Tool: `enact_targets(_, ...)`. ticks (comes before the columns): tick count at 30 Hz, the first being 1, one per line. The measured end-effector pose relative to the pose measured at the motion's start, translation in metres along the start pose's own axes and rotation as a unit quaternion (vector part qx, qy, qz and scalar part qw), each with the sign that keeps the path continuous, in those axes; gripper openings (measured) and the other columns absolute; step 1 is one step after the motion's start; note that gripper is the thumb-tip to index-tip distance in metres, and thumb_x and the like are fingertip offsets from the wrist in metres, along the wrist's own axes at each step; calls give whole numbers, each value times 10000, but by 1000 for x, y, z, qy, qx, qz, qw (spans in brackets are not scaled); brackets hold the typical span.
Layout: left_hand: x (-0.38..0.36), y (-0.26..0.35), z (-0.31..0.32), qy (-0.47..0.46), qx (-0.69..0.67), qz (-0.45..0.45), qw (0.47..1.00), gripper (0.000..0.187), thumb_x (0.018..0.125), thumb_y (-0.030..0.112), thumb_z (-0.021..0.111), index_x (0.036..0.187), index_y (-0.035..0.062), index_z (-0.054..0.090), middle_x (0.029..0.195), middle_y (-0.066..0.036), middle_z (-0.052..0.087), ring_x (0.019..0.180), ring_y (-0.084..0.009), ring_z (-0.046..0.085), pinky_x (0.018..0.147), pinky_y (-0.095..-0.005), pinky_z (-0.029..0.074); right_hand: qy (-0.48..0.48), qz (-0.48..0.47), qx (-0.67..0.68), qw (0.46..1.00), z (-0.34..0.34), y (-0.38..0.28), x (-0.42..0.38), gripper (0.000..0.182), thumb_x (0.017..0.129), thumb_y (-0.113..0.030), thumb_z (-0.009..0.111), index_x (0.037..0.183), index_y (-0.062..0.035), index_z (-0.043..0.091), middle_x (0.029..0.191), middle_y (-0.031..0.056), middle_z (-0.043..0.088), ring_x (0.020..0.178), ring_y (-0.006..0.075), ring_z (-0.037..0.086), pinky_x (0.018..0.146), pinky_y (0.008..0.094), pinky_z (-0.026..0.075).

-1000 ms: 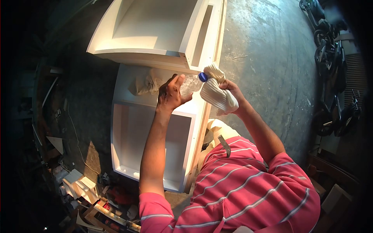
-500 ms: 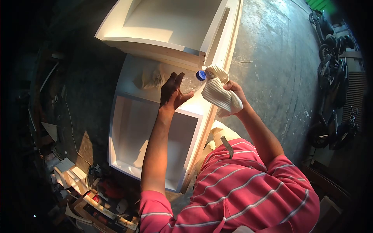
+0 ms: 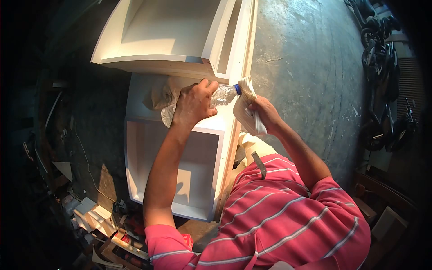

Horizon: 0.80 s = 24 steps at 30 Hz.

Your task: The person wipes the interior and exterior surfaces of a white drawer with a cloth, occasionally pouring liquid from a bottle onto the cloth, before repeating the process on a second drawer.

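A clear plastic bottle (image 3: 221, 95) with a blue cap (image 3: 237, 89) lies tipped sideways in my left hand (image 3: 196, 102), whose fingers wrap round its body. The cap end points right and meets a folded white ribbed cloth (image 3: 246, 112). My right hand (image 3: 266, 112) grips that cloth from its right side, thumb on top. Both hands are over the white cabinet (image 3: 227, 121). Behind my left hand a crumpled brownish bag or cloth (image 3: 159, 95) rests on the cabinet's middle panel.
The cabinet has an open compartment (image 3: 157, 36) above and another (image 3: 180, 153) nearer my body. Bare concrete floor (image 3: 301, 67) runs along its right side. Motorbikes (image 3: 378, 67) stand at the far right. Wood offcuts (image 3: 96, 218) lie heaped at the lower left.
My left hand has turned over and closed round the bottle, which now lies more level. The cloth in my right hand is flatter and at the cap. The whole view has shifted slightly.
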<state>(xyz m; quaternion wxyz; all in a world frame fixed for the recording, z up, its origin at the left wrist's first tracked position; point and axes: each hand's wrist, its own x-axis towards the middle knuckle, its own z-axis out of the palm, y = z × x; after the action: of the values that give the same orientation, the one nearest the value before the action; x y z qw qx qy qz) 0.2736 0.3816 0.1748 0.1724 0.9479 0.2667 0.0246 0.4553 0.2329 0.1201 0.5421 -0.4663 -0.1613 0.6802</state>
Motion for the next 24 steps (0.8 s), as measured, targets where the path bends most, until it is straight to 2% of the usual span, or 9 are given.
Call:
enact_targets(4,15,23,-11,-48,127,29,990,450,545,159,818,880,103,522,784,-61,565,749,-234,645,659,-359,534,67,25,31,997,-7,10,-12,217,800,-164,539,985,-51,543,843,30,557,741,119,566,671,294,493)
enact_targets(8,23,36,-13,-65,154,33,985,434,547,145,809,884,104,539,787,-58,573,736,-221,649,659,-339,538,93,28,115,989,-19,23,-13,228,797,-188,552,986,-60,539,839,42,561,727,145,580,664,315,498)
enact_targets(14,16,25,7,19,114,55,992,451,547,175,793,916,91,548,810,-64,564,738,-238,638,642,-351,539,82,-9,85,993,-7,0,-25,197,785,-143,530,947,-30,519,830,42,517,701,137,530,662,289,463)
enact_targets(17,6,11,21,47,60,22,997,541,571,233,801,1042,88,577,833,-83,546,758,-271,619,667,-387,520,67,-5,84,994,-10,-3,-17,244,782,-158,535,990,-30,534,842,66,564,710,165,580,669,317,499)
enact_targets(19,-3,-3,37,126,-29,-4,992,575,585,268,797,1071,62,568,845,-95,533,776,-278,607,674,-388,513,55,6,85,995,-7,-7,-8,290,781,-175,539,1033,-31,548,855,90,613,713,193,626,669,345,532)
enact_targets(21,-10,-21,57,161,-27,-34,986,590,583,253,815,1069,38,559,897,-106,563,832,-285,613,707,-372,514,-55,72,256,962,1,-14,4,317,783,-175,488,1029,16,548,849,140,637,709,214,641,693,348,542)
enact_targets(22,-12,-32,68,232,-100,-35,967,593,588,249,826,1068,35,553,932,-110,575,851,-289,614,728,-369,512,-87,93,302,945,7,-20,7,373,773,-180,476,1063,42,551,865,192,664,713,262,672,687,368,574)
enact_targets(23,-14,-43,79,301,-171,-34,938,596,593,245,838,1067,32,547,967,-115,588,869,-294,615,749,-365,510,-93,96,294,946,12,-21,10,373,773,-180,476,1063,42,551,865,192,664,713,262,672,687,368,574)
enact_targets(24,-15,-49,81,309,-169,-40,935,596,593,245,838,1067,32,547,967,-115,588,869,-294,615,749,-365,510,-122,94,332,931,17,-22,14,380,766,-163,474,1066,59,545,856,199,664,674,272,673,627,351,588)
